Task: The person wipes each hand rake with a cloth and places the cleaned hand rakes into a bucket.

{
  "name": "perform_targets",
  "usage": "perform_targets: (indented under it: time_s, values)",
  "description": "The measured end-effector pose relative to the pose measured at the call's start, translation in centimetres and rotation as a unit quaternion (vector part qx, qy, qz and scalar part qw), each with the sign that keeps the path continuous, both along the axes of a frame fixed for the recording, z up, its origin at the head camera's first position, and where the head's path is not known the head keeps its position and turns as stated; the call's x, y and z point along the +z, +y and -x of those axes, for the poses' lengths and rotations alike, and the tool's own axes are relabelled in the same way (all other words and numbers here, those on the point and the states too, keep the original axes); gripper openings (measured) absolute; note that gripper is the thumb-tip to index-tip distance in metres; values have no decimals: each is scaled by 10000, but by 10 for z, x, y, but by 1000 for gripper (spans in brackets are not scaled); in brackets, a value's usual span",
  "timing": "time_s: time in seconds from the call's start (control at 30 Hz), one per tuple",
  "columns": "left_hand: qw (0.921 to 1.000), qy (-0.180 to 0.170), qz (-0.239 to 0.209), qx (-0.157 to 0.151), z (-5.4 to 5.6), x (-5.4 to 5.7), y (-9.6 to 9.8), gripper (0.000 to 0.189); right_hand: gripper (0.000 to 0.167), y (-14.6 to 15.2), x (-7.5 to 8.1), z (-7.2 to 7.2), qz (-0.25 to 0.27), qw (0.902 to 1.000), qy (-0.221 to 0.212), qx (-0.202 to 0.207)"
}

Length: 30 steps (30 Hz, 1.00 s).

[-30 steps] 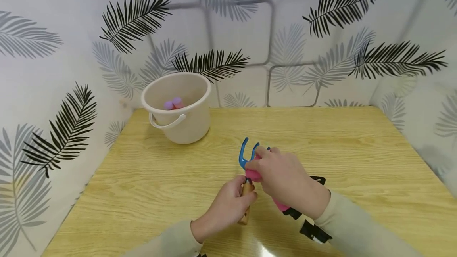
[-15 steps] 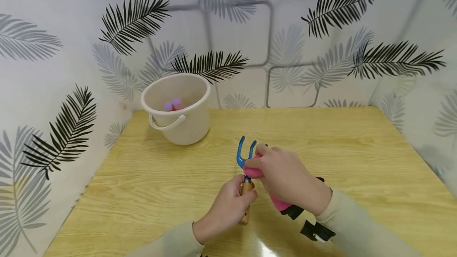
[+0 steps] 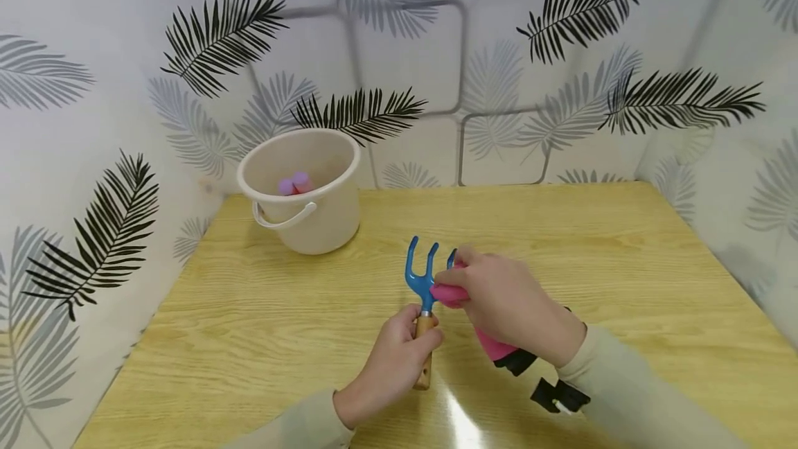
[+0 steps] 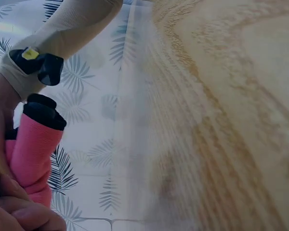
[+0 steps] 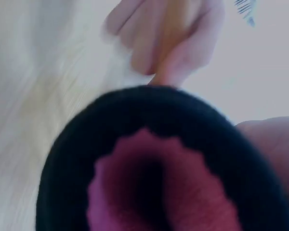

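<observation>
My left hand [image 3: 395, 359] grips the wooden handle of a small three-pronged hand rake [image 3: 424, 283] with a blue head, prongs pointing away from me. Beside the rake's head, my right hand [image 3: 508, 300] pinches a pink glove [image 3: 492, 346] with a black cuff. One pink end of the glove [image 3: 450, 295] pokes out under the fingers, right at the rake's neck and partly over its right prong. In the right wrist view the open cuff [image 5: 149, 103] faces the camera, with the left hand [image 5: 183, 43] blurred beyond. The left wrist view shows the pink glove [image 4: 36, 149] hanging down, cuff up.
A cream bucket [image 3: 327, 224] with a white handle stands at the back left of the wooden table [image 3: 280, 324]. Inside it are pink and purple round-ended things [image 3: 294, 184]. A leaf-patterned covering [image 3: 499, 89] rises behind and at both sides of the table.
The right hand and the pink glove have shifted a little rightward off the rake's neck, so more of the blue head shows. The left hand keeps its grip on the handle.
</observation>
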State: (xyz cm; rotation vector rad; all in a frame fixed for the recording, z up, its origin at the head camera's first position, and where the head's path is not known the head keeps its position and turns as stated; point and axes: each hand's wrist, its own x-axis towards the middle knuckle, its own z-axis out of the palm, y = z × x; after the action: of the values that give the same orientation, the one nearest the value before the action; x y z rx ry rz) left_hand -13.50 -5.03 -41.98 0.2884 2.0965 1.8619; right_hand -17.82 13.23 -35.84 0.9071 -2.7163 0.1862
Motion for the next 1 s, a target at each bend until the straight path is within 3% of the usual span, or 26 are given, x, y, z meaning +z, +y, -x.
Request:
perform_targets:
  time_s: [0.13, 0.33, 0.57, 0.67, 0.87, 1.0]
  values:
    - [10000, 71, 32, -15, 1, -1, 0, 26, 29, -8, 5, -6, -113, 9998, -85, 114]
    - [10000, -39, 34, 68, -3, -2, 0, 22, 26, -3, -5, 2, -513, 9981, 98, -340]
    - [9999, -4, 92, 80, -2, -3, -1, 28, 31, -8, -6, -6, -10, 9996, 275, -61]
    - [9999, 90, 104, -32, -4, -2, 0, 25, 30, -15, -4, -8, -70, 9990, 439, -85]
    - [9997, 125, 158, -134, -13, -3, 5, 19, 17, -22, -10, -2, -312, 9916, 1054, -676]
    - [9994, 154, 248, -201, -14, -1, 9, 16, 17, -23, -13, 2, -396, 9841, 1307, -1134]
